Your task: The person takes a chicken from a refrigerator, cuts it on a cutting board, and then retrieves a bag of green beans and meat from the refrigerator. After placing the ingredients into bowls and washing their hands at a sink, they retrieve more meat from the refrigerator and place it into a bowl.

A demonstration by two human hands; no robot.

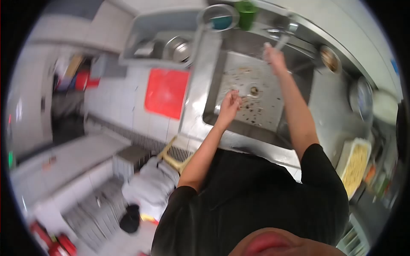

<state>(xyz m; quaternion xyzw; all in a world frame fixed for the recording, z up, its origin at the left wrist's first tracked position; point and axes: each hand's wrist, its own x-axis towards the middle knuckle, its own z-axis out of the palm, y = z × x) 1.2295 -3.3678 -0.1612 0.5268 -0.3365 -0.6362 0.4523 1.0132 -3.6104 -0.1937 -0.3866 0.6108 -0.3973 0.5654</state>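
My left hand (230, 103) hovers over the near left part of a steel sink (279, 147), its fingers loosely bent and apart, with nothing visible in it. Close to the faucet (291, 29) at the back of the sink is my right hand (274, 58), fingers extended and blurred. Water seems to run beside its fingertips; I see no object in that hand. Dark food scraps (252, 106) lie scattered across the sink floor around the drain (254, 90).
A green container (246, 15) and a metal bowl (218, 18) stand at the sink's back left corner. Left of it are a grey tub (145, 32) holding metal pots and a red mat (167, 94). A yellow-filled tray (355, 166) and a bowl (361, 99) lie right.
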